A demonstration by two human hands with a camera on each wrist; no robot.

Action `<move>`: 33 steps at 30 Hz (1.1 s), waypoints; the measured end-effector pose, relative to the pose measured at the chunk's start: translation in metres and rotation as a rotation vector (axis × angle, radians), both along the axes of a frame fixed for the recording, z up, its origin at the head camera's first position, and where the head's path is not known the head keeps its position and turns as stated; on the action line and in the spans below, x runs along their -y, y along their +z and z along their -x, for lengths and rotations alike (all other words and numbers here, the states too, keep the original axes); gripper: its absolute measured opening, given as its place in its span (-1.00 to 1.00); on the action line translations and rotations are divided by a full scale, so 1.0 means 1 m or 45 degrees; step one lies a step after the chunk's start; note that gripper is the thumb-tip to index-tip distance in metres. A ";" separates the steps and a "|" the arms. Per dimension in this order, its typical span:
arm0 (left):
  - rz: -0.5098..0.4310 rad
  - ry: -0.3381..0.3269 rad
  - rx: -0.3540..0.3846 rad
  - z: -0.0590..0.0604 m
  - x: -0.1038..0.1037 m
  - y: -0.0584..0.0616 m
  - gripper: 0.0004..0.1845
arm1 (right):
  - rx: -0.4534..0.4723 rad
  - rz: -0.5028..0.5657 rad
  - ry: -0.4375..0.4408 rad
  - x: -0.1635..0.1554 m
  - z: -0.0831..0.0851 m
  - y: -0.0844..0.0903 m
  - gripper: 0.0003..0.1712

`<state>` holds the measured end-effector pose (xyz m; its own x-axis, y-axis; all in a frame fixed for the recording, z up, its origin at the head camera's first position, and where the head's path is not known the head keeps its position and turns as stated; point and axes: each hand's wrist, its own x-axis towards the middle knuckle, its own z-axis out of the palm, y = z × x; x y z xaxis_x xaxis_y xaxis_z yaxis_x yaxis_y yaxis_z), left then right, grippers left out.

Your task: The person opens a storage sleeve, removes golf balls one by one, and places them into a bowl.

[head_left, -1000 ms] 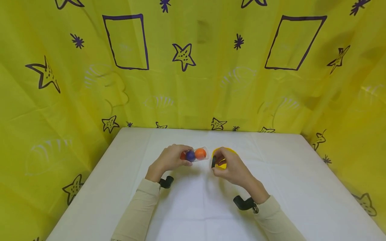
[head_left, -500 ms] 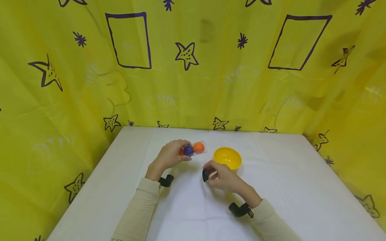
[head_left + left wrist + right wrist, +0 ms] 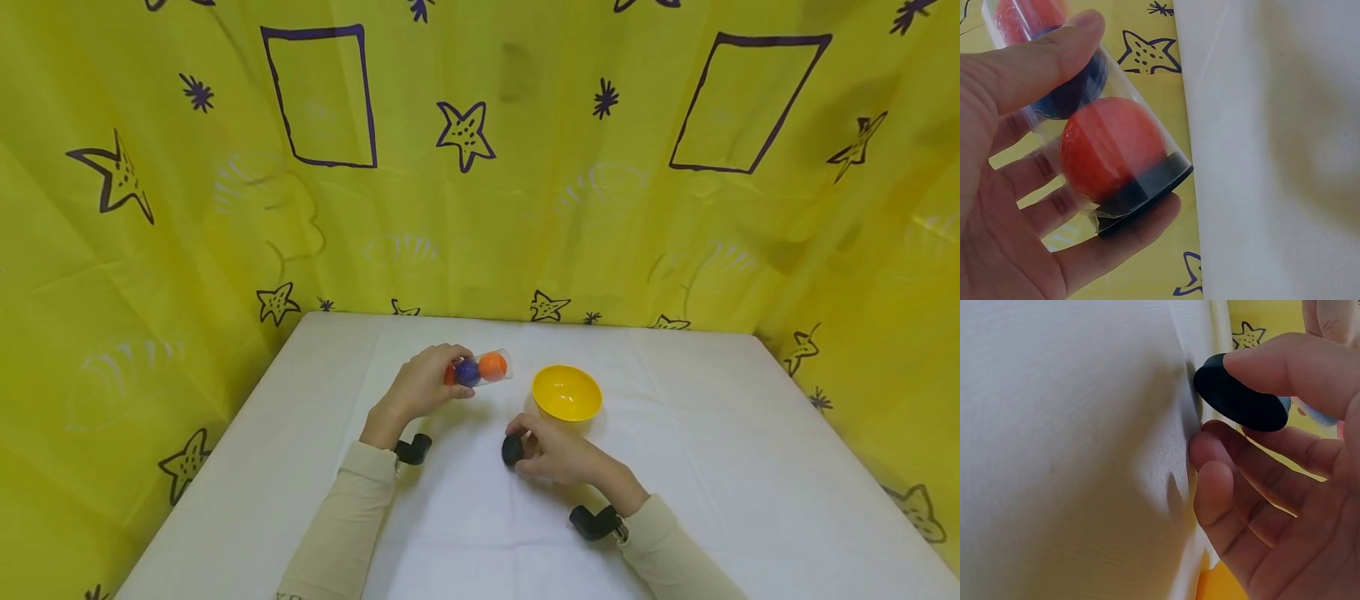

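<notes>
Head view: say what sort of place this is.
Probably a staged recording booth, not a lived-in room: a white-covered table walled on three sides by a yellow star-printed curtain, bearing only a yellow bowl.

Tube [image 3: 480, 368]: centre of the frame, above the table [image 3: 712, 467], in the left hand [image 3: 420, 387]; three balls [image 3: 492, 365] in a row inside.
Bowl [image 3: 567, 393]: on the table, right of the tube.
Cap [image 3: 512, 450]: below the bowl, at the table surface, in the right hand [image 3: 551, 454].
Curtain [image 3: 480, 167]: behind the table, filling the upper frame.
</notes>
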<state>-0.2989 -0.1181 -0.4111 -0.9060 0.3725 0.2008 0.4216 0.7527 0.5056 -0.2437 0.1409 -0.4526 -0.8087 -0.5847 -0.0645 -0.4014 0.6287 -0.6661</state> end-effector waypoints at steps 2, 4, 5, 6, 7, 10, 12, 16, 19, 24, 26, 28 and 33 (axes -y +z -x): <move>0.005 0.000 -0.006 0.000 0.000 0.000 -0.44 | -0.006 -0.013 0.004 -0.001 0.000 0.001 -0.52; 0.004 0.000 -0.014 0.000 0.000 0.000 -0.45 | -0.015 -0.015 0.016 -0.001 0.001 0.001 -0.52; 0.004 0.000 -0.016 -0.001 -0.001 0.001 -0.45 | -0.023 -0.019 0.024 -0.001 0.001 0.001 -0.52; 0.004 0.000 -0.018 -0.001 -0.001 0.001 -0.45 | -0.033 -0.025 0.031 -0.001 0.001 0.001 -0.53; 0.003 0.001 -0.020 -0.001 -0.001 0.001 -0.46 | -0.045 -0.032 0.037 -0.001 0.001 0.001 -0.53; 0.002 -0.001 -0.022 -0.002 -0.001 0.001 -0.46 | -0.072 -0.062 0.042 0.000 0.000 0.000 -0.55; 0.002 -0.001 -0.021 -0.002 -0.001 0.001 -0.46 | -0.083 -0.080 0.037 0.001 -0.001 -0.001 -0.56; 0.000 -0.003 -0.021 -0.001 -0.001 -0.001 -0.46 | -0.093 -0.113 0.024 0.002 -0.001 -0.004 -0.57; 0.004 -0.005 -0.025 -0.001 -0.001 -0.001 -0.46 | -0.096 -0.141 0.017 0.003 -0.001 -0.006 -0.57; -0.010 -0.010 -0.016 -0.002 -0.003 0.000 -0.46 | -0.072 -0.151 0.013 0.003 -0.002 -0.006 -0.55; -0.018 -0.012 -0.010 -0.003 -0.004 0.000 -0.46 | -0.062 -0.146 0.018 0.003 -0.003 -0.004 -0.53; -0.023 -0.014 -0.007 -0.004 -0.005 0.000 -0.46 | -0.059 -0.144 0.024 0.003 -0.004 -0.002 -0.51; -0.025 -0.011 -0.022 -0.005 -0.006 0.000 -0.46 | -0.029 -0.079 0.021 -0.001 -0.003 0.005 -0.54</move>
<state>-0.2940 -0.1121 -0.4113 -0.8992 0.3761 0.2235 0.4367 0.7392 0.5128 -0.2404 0.1420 -0.4473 -0.8007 -0.5933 -0.0827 -0.4266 0.6617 -0.6165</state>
